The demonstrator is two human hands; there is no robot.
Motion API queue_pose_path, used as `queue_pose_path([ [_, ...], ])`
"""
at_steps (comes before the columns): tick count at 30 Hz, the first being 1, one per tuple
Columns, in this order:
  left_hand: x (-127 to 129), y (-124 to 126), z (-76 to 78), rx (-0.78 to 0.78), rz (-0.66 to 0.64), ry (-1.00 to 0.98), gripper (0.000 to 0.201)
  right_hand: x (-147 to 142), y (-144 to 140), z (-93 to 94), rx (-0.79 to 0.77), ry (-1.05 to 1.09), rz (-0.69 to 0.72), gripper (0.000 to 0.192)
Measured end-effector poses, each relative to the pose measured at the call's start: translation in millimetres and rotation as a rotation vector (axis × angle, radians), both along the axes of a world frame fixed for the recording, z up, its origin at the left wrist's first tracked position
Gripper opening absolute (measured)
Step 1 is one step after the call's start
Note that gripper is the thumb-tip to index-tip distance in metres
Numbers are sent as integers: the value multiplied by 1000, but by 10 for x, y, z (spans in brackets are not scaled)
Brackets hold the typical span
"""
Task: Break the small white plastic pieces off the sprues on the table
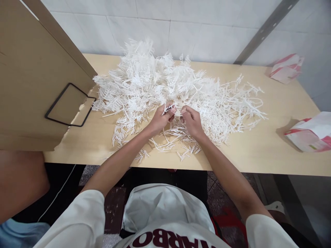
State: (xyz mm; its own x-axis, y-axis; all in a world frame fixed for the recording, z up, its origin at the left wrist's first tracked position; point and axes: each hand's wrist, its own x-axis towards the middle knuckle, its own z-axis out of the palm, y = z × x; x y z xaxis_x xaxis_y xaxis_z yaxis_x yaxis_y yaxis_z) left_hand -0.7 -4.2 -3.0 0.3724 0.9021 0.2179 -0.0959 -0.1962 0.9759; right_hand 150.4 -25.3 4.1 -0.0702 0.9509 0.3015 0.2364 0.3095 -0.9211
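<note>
A wide pile of white, thin, branched plastic-looking pieces [152,79] covers the middle of the table. Both of my hands are over its near side, a short gap apart. My left hand [163,119] is closed in a pinch round a white branched piece [169,107]; a small dark thing shows by its fingers, too small to name. Fingers curled together, my right hand [190,120] faces the left one. What it pinches is hidden against the white pile. Loose white sprigs [187,150] lie below my hands near the table's front edge.
A large cardboard sheet [33,75] stands at the left, with a black wire frame [71,105] against it. Two red-and-white folded paper packets [287,68] sit at the right. A tiled wall [207,31] closes the back. Another person's arm [22,182] is at the lower left.
</note>
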Motion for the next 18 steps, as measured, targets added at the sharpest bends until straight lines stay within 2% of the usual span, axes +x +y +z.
queue_pose_path([
  [3, -42, 40, 35, 14, 54, 12, 30, 25, 43, -20, -9, 72, -97, 34],
  [6, -71, 57, 62, 67, 109, 111, 26, 41, 72, -8, 34, 66, -111, 29],
  [12, -93, 33, 25, 281, 126, 314, 9, 18, 71, -29, 140, -316, 10, 32],
  [18, -122, 25, 20, 487, 94, 487, 23, 43, 91, -73, 184, -501, 39, 12],
])
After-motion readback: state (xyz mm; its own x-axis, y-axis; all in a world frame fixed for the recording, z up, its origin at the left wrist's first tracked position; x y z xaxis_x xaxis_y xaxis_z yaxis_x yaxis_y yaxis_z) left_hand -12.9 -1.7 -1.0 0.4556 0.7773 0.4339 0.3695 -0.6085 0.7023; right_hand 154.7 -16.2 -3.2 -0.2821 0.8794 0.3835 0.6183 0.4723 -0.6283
